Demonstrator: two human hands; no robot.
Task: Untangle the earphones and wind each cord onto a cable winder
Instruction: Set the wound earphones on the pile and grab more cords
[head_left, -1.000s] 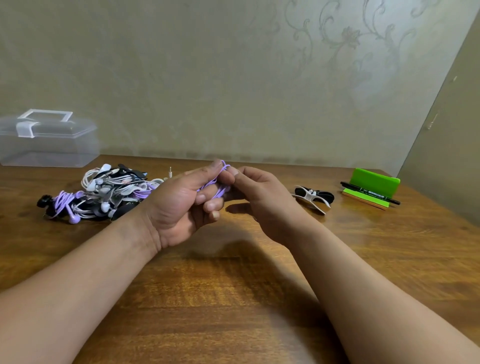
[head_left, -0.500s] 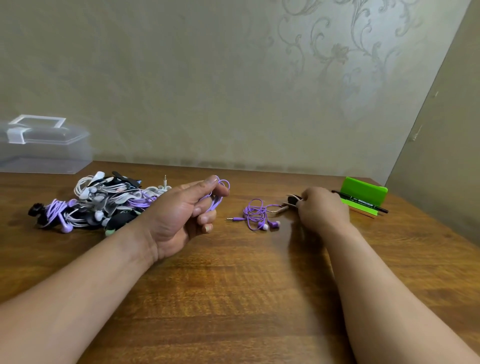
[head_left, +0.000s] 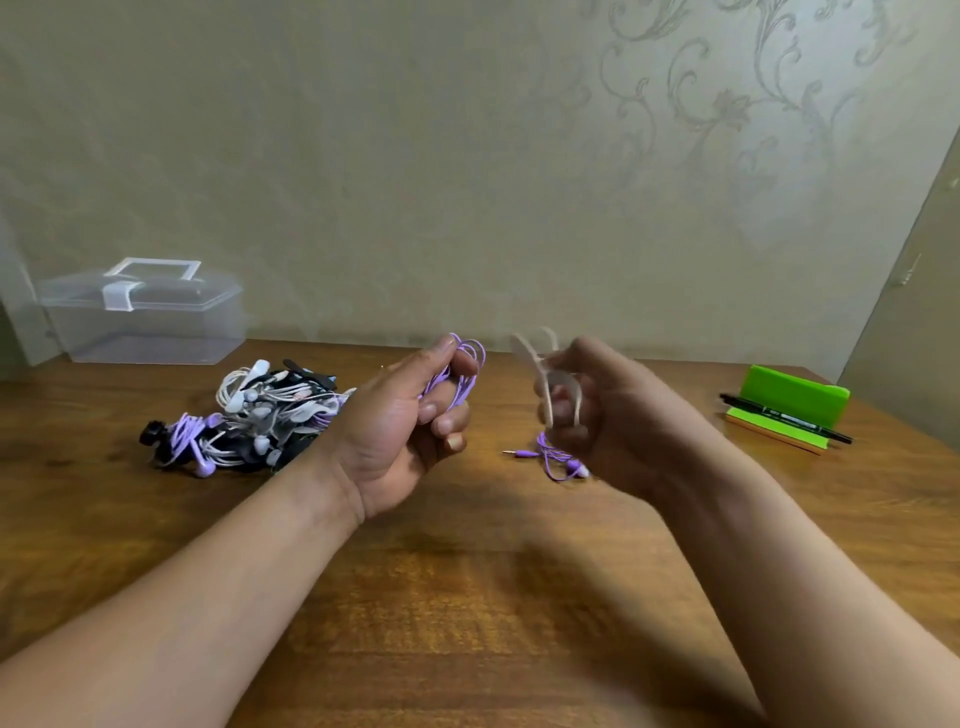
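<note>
My left hand (head_left: 400, 431) grips a looped purple earphone cord (head_left: 462, 366), raised above the wooden table (head_left: 467, 597). To its right, my right hand (head_left: 608, 415) holds a pale cable winder (head_left: 545, 384), blurred by motion, also lifted off the table. Below the right hand, a second purple earphone (head_left: 556, 460) lies loose on the table with its plug pointing left. A tangled pile of white, black and purple earphones (head_left: 249, 415) sits at the left, behind my left wrist.
A clear plastic box (head_left: 145, 317) with a lid handle stands at the back left by the wall. A green stand (head_left: 789, 402) with a black pen (head_left: 779, 415) on it sits at the right.
My right hand reached right to the winders, took one, and has come back toward the middle, lifted. A purple earphone now lies on the table. The left hand keeps its cord.
</note>
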